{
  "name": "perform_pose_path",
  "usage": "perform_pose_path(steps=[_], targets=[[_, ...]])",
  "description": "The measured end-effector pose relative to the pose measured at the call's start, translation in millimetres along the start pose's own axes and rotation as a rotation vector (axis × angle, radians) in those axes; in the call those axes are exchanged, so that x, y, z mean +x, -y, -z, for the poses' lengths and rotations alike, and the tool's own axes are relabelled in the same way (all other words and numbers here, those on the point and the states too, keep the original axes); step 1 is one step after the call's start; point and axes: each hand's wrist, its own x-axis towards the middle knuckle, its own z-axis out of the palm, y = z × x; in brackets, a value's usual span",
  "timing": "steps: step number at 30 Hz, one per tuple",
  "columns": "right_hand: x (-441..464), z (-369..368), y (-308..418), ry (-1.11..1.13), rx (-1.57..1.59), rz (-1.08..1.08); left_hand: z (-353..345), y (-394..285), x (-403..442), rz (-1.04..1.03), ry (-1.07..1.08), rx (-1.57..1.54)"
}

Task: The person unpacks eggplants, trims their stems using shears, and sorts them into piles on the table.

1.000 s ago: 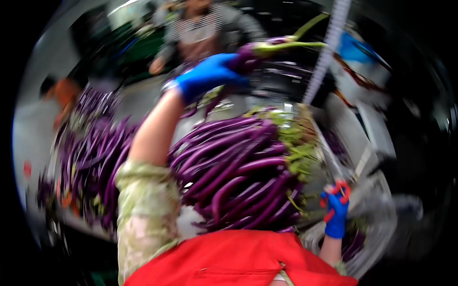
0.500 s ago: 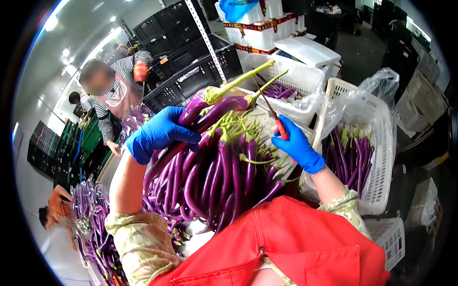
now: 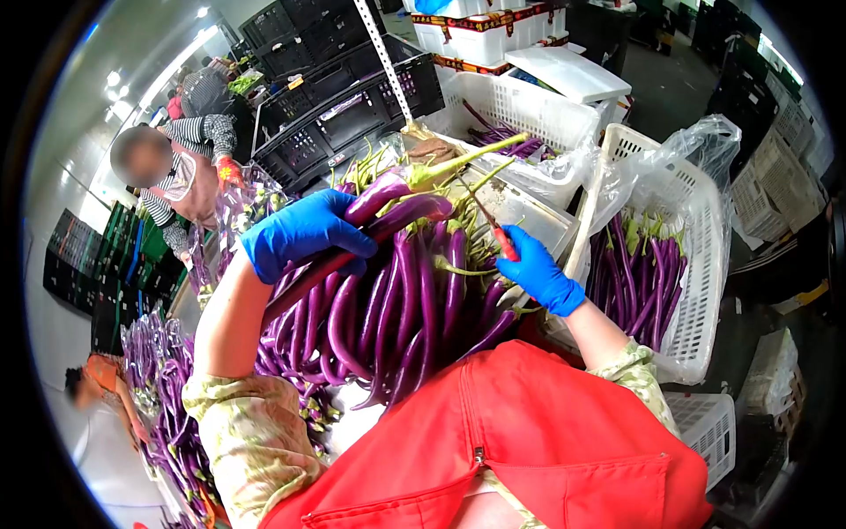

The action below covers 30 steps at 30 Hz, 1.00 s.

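Note:
My left hand [image 3: 308, 234], in a blue glove, is closed around a couple of long purple eggplants [image 3: 410, 216]. Their green stems point up and to the right. In my right hand [image 3: 542, 273], also blue-gloved, are red-handled scissors [image 3: 505, 242]. The thin blades reach up beside the stems of the held eggplants; whether they touch a stem I cannot tell. Beneath both hands lies a big heap of eggplants [image 3: 388, 309], stems mostly away from me.
On the right stands a white crate [image 3: 705, 291] lined with plastic and holding eggplants. Another white crate [image 3: 568, 181] sits behind the heap. Black crates [image 3: 361, 115] are stacked at the back. A co-worker [image 3: 189, 181] stands at the left, near bagged eggplants [image 3: 159, 361].
Both hands have dropped slightly, and the held eggplants now sit lower over the heap. The scissors remain near the stems. The co-worker at the left has leaned lower.

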Motion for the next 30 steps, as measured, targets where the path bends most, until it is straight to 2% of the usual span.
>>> perform_pose_path(steps=[6,10,11,14,18,27,28,29,30], targets=[[-19.7,-14.3,-12.7,0.053,0.056,-0.081,0.2,16.7,8.5,0.048,-0.055,-0.001],[-33.1,-22.5,-34.0,0.158,0.489,-0.183,2.5,20.4,10.5,0.089,-0.125,0.035],[-33.4,-28.2,-47.8,0.165,0.477,-0.131,0.1,18.1,9.9,0.091,-0.127,0.03],[-23.0,-24.3,-1.9,0.221,0.366,-0.055,-4.2,22.6,18.2,0.05,-0.094,0.03],[-7.4,-28.1,27.7,0.171,0.439,-0.015,-10.5,22.0,24.8,0.053,-0.038,0.023],[2.0,-23.8,32.8,0.102,0.417,-0.051,-15.6,9.7,24.0,0.128,-0.048,0.212],[-1.1,-22.7,31.6,0.067,0.453,-0.064,-13.6,15.2,26.0,0.059,-0.026,0.204],[-5.1,-22.9,28.6,0.062,0.495,-0.068,-10.9,23.8,31.9,-0.017,-0.033,0.35],[-3.8,-23.9,23.3,0.069,0.538,-0.064,-11.8,25.2,31.4,0.012,-0.101,0.461]])
